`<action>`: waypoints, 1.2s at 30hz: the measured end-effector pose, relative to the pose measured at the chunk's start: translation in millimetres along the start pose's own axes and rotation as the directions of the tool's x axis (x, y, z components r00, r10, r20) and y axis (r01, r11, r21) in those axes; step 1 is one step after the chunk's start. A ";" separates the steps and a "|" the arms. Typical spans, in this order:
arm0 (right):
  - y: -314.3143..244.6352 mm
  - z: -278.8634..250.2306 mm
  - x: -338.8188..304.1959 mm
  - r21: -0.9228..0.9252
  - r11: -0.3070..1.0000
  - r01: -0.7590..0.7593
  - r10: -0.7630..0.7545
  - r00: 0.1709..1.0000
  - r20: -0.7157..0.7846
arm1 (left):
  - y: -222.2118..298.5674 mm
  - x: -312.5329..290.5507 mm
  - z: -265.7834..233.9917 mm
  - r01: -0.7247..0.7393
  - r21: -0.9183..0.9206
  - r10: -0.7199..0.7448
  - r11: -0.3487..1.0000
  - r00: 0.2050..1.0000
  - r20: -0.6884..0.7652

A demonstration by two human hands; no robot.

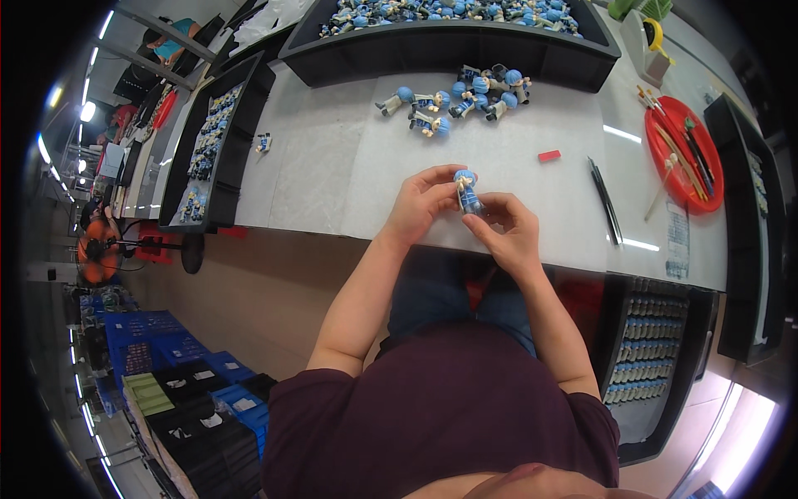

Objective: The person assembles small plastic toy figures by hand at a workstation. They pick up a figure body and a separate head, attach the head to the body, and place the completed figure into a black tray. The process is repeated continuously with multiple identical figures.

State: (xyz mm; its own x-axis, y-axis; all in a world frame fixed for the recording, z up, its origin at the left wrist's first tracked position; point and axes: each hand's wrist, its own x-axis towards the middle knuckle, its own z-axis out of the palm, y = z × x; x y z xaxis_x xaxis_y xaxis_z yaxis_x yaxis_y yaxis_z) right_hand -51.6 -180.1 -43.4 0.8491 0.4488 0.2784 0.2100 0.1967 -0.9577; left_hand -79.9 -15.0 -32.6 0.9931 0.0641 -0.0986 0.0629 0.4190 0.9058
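A small blue-haired figurine [468,195] in blue clothing is held upright between my two hands, just over the table's near edge. My left hand [421,202] pinches it near the head and upper body. Fingers of my right hand [509,229] close on its lower part, hiding the legs in part. Beyond my hands, several similar figurines [470,103] lie in a loose group on the white table [332,166]. One more figurine [263,143] lies alone at the left, beside a black tray.
A black bin [449,55] heaped with figurines stands at the back. Left is a black tray [218,141] of figurines. Rightward lie a red block [549,155], pens [605,200] and a red dish [716,170] with brushes. A tray of figurine rows [644,349] sits low right.
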 end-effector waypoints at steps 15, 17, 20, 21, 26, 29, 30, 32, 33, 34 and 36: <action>2.7 -8.1 2.8 -0.037 0.986 0.163 -0.163 0.987 -0.004 | 18.7 10.5 -4.6 0.158 0.128 -0.173 0.979 0.978 0.117; 3.7 -8.7 3.4 -0.039 0.981 0.189 -0.190 0.982 -0.007 | 21.1 13.8 -8.3 0.172 0.155 -0.196 0.973 0.967 0.161; 3.8 -9.3 3.0 -0.029 0.979 0.201 -0.202 0.979 0.000 | 22.0 17.8 -13.5 0.170 0.164 -0.205 0.972 0.952 0.226; 3.8 -9.2 3.1 -0.022 0.979 0.202 -0.202 0.979 0.000 | 22.9 19.0 -13.0 0.172 0.156 -0.206 0.973 0.950 0.236; 3.7 -8.8 2.7 -0.003 0.984 0.181 -0.181 0.983 0.019 | 26.4 20.2 -14.1 0.154 0.178 -0.196 0.972 0.949 0.247; 1.7 -9.5 4.0 0.002 0.984 0.178 -0.178 0.984 0.026 | 31.2 18.3 -9.8 0.163 0.176 -0.201 0.971 0.954 0.223; 2.0 -9.4 4.0 0.008 0.986 0.169 -0.170 0.985 0.028 | 32.1 18.0 -9.7 0.152 0.185 -0.192 0.971 0.956 0.220; 3.3 -8.9 3.4 0.018 0.988 0.153 -0.153 0.988 0.031 | 32.8 18.3 -9.3 0.138 0.199 -0.181 0.970 0.960 0.214; 4.1 -9.1 3.1 0.017 0.988 0.155 -0.156 0.987 0.028 | 32.6 18.9 -8.8 0.134 0.203 -0.178 0.970 0.961 0.213; 5.0 -9.6 2.9 0.017 0.987 0.158 -0.159 0.987 0.024 | 32.4 19.4 -8.6 0.131 0.208 -0.175 0.969 0.962 0.212; 6.0 -9.6 2.4 0.016 0.987 0.162 -0.163 0.987 0.016 | 32.1 20.3 -9.0 0.124 0.222 -0.172 0.967 0.962 0.213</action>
State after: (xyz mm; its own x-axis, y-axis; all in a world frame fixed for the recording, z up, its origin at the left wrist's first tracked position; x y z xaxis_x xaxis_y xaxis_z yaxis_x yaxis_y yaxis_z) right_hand -43.7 -186.2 -49.2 0.7958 0.4248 0.4315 0.3373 0.2808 -0.8985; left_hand -58.6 8.0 -9.2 0.9656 -0.2029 -0.1627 0.2056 0.2126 0.9553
